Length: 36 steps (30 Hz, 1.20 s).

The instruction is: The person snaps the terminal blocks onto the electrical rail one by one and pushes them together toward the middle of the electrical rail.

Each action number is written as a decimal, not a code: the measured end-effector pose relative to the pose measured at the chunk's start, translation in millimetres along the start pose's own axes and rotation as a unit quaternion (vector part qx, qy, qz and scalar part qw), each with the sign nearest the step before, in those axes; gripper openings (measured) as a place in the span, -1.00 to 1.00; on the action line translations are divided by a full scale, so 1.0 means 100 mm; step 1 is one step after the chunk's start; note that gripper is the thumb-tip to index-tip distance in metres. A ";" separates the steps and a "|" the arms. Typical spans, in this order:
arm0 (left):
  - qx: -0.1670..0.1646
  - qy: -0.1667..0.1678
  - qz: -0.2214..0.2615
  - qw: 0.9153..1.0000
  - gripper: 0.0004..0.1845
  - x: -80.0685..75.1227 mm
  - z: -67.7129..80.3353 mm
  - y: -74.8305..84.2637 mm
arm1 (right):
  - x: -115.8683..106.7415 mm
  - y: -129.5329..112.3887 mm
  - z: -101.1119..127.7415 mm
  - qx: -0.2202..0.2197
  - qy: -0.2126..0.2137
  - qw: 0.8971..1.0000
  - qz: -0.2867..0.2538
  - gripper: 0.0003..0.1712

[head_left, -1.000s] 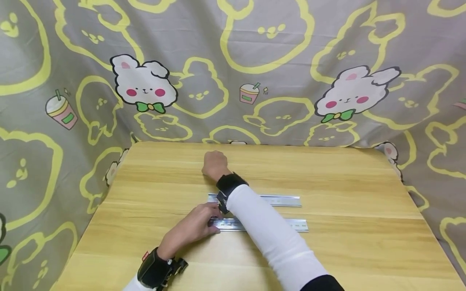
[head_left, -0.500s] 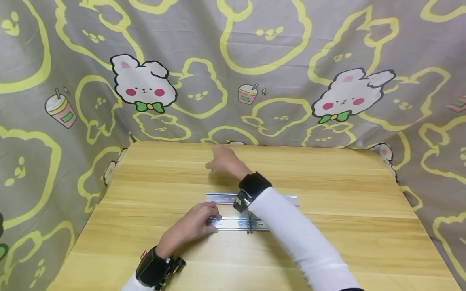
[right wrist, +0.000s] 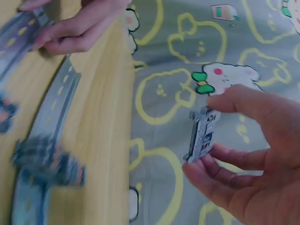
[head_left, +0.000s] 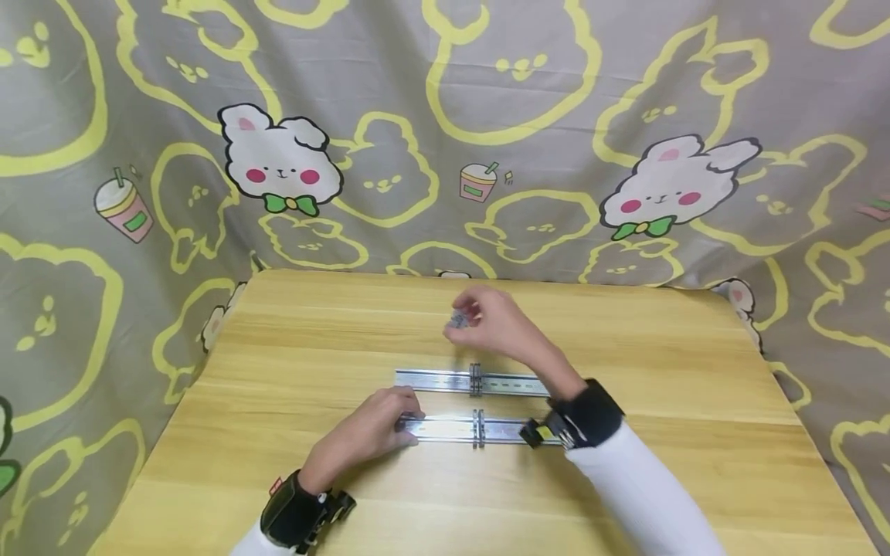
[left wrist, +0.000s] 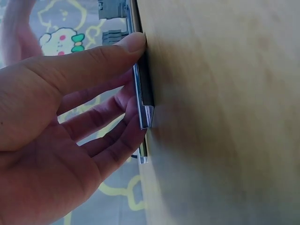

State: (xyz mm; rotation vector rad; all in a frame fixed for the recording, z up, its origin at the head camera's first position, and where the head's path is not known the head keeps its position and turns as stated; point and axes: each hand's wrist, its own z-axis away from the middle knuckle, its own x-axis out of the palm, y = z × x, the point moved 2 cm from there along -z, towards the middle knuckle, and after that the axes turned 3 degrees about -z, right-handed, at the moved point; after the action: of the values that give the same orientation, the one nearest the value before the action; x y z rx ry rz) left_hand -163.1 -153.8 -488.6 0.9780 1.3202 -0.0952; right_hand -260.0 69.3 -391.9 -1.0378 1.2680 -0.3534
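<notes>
A small grey clip (right wrist: pixel 202 134) is pinched between the thumb and fingertips of the right hand (head_left: pixel 495 324), held above the far rail (head_left: pixel 511 383). The left end of the near rail (head_left: pixel 445 429) is gripped by the left hand (head_left: pixel 368 432) on the wooden table (head_left: pixel 695 432).

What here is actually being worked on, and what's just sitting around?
In use:
near rail, left hand gripping its end
small grey clip, pinched by right hand
far rail, a clip already on each rail

Just there:
wooden table
bunny-print cloth behind
</notes>
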 end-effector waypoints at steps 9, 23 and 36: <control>-0.013 -0.010 -0.005 1.000 -0.70 0.06 -0.01 0.02 | -0.27 0.45 0.77 -0.058 0.034 0.997 -0.030 -0.46; -0.006 -0.011 -0.007 1.000 -0.71 0.03 -0.03 0.01 | -0.48 1.06 1.42 -0.078 -0.031 0.993 -0.083 -0.48; -0.018 0.001 -0.005 1.000 -0.69 0.01 0.00 0.01 | -0.59 1.25 1.48 -0.014 -0.106 0.991 -0.076 -0.45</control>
State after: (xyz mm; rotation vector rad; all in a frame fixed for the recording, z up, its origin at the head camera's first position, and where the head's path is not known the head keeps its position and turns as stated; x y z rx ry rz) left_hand -162.7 -152.7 -488.9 0.9404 1.3238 -0.0776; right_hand -184.9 243.6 -463.4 -1.1675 1.0098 -0.3322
